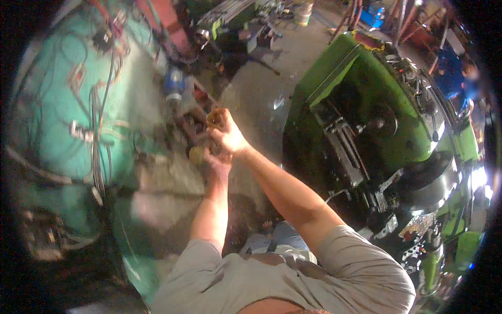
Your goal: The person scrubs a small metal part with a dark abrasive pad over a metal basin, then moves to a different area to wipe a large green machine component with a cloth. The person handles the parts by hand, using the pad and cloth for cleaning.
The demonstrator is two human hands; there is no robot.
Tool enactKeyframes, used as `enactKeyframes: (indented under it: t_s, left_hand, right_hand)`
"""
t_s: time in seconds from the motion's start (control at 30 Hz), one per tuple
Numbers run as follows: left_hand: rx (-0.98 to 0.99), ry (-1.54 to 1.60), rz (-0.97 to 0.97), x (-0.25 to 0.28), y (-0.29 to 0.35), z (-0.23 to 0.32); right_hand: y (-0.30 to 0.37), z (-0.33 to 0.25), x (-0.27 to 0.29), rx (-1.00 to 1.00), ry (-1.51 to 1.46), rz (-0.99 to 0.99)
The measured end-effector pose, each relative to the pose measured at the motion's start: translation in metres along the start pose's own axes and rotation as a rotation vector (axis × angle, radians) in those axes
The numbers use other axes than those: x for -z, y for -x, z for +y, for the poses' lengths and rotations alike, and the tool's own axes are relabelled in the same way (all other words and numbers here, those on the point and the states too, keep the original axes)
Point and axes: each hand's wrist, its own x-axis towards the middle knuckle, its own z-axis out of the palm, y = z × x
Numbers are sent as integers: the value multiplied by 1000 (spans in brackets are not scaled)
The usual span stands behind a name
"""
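Both my hands meet in front of me at the centre, arms stretched forward. My right hand is closed round a brown, rusty-looking part with a rounded, hollow-looking top end. Just below it, my left hand is closed at what looks like the lower end of the same part, though blur and the fingers hide most of it. A dull yellow round thing shows beside my left fingers; whether they touch it I cannot tell.
A large green machine with a slotted bed stands at right. At left is a pale green body hung with cables. A blue cylinder and red metal lie beyond my hands. A person in blue is at far right.
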Motion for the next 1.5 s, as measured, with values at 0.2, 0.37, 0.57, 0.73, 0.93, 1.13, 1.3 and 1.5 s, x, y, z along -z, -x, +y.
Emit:
enactKeyframes:
  t_s: [0.2,0.37,0.57,0.73,0.93,1.13,1.3,1.5]
  left_hand:
    - [207,-203,198,-28,-166,37]
    - [304,-581,-39,-120,-292,45]
    - [427,-333,-171,-231,-422,22]
    - [403,-409,-253,-244,-555,13]
    - [488,-471,-287,-279,-693,-47]
    - [683,-498,-331,-337,-812,-174]
    - [891,-536,-393,-386,-895,-337]
    - [1082,-538,-392,-473,-1028,-447]
  right_hand:
    - [-107,26,108,47,76,247]
    - [-193,49,175,28,375,307]
    - [-314,72,189,85,434,316]
    - [-459,111,217,288,145,409]
    - [-558,95,308,182,135,512]
    - [-628,88,449,132,191,815]
    - [-659,109,662,73,496,924]
    - [-744,61,813,-17,289,985]
